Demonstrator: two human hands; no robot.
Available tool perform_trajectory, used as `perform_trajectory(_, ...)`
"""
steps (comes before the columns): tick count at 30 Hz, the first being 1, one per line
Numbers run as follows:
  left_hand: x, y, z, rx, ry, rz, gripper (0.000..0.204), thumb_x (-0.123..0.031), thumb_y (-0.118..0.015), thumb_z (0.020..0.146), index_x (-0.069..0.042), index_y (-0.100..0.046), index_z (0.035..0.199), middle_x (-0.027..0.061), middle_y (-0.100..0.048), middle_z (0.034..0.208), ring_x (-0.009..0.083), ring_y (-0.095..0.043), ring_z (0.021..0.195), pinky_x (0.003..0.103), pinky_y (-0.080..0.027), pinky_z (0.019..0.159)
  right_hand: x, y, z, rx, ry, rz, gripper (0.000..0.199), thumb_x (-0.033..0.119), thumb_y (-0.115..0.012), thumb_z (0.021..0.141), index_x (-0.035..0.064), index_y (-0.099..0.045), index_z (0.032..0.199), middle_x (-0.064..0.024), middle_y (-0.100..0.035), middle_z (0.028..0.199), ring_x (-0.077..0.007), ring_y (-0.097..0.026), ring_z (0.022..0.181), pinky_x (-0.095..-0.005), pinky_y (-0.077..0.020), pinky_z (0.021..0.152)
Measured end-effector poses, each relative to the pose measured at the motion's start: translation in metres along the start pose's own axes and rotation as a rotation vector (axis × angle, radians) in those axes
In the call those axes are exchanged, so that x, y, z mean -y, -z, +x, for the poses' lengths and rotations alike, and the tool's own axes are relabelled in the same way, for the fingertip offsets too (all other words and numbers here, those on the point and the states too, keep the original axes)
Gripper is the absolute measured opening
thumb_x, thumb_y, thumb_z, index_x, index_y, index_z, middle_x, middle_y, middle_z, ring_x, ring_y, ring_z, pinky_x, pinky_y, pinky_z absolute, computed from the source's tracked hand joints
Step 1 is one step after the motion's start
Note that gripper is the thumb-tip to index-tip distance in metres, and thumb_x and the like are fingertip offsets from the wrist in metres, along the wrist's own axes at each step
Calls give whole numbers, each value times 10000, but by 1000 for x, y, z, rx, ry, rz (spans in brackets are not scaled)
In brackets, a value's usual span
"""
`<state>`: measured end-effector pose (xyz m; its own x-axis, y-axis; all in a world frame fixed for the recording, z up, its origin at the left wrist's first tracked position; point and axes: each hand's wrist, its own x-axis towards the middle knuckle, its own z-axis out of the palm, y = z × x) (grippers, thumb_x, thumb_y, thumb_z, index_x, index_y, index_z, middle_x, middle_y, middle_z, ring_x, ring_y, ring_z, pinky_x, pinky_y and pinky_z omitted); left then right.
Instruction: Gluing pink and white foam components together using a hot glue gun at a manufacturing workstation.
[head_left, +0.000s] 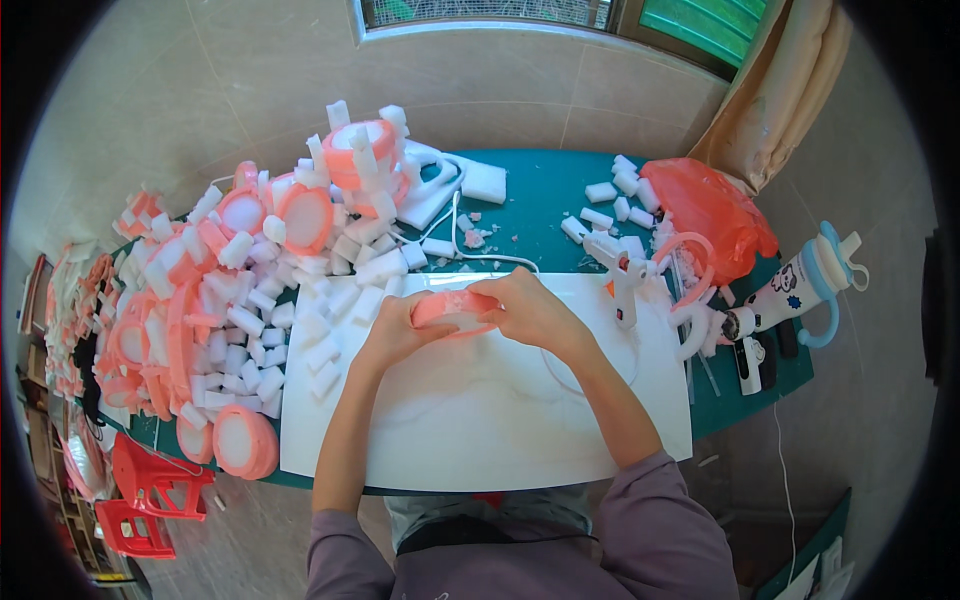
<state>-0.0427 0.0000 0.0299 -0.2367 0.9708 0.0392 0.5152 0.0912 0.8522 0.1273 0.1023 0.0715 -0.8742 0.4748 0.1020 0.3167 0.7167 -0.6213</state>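
Both sets of fingers were clenched on one pink foam ring, the left hand and right hand gripping opposite ends, probably to steady it above the white board. That board gave bare working room toward the near tabletop edge. Foam blocks crowded the left side; a glue gun lay just right, within reach.

Both hands grip a pink foam ring over a white board.
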Motion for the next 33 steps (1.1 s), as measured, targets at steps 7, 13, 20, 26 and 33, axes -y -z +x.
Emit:
perform_trajectory(7, 0, -6, 1, -4, -73, 75, 313, -168, -742, 639, -47, -628, 904, 91, -636, 753, 184, -583, 649, 279, -460, 630, -5, 1, -1, 9, -6, -54, 222, -52, -612, 657, -13, -624, 875, -193, -611, 760, -312, -585, 701, -348, -451, 633)
perform_trajectory(13, 6, -12, 0, -29, -133, 42, 335, -210, -747, 644, -60, -630, 919, 105, -640, 753, 221, -594, 649, 292, -468, 642, -7, 1, -3, 13, -13, -87, 210, -64, -612, 642, -17, -626, 846, -195, -608, 756, -308, -587, 690, -345, -454, 627)
perform_trajectory(20, 8, -10, 1, -5, -90, -65, 353, -184, -750, 641, -36, -636, 939, 105, -643, 763, 190, -589, 653, 275, -467, 646, -5, 3, -2, 41, -50, -77, 219, -58, -618, 640, -13, -631, 854, -180, -619, 765, -291, -593, 701, -339, -457, 642)
perform_trajectory(26, 5, -9, 1, 6, -62, -147, 323, -140, -740, 638, -29, -638, 924, 86, -646, 783, 168, -589, 669, 272, -465, 649, -7, 3, -2, 40, -33, -70, 195, -37, -635, 650, -11, -628, 844, -181, -617, 760, -291, -590, 689, -340, -455, 631)
perform_trajectory(33, 3, -7, 1, 22, -90, -127, 332, -135, -736, 643, -34, -633, 942, 83, -648, 797, 162, -592, 685, 267, -466, 665, -3, -1, -5, -17, -11, -124, 172, -13, -656, 651, -11, -621, 820, -188, -607, 736, -301, -584, 675, -348, -446, 614)
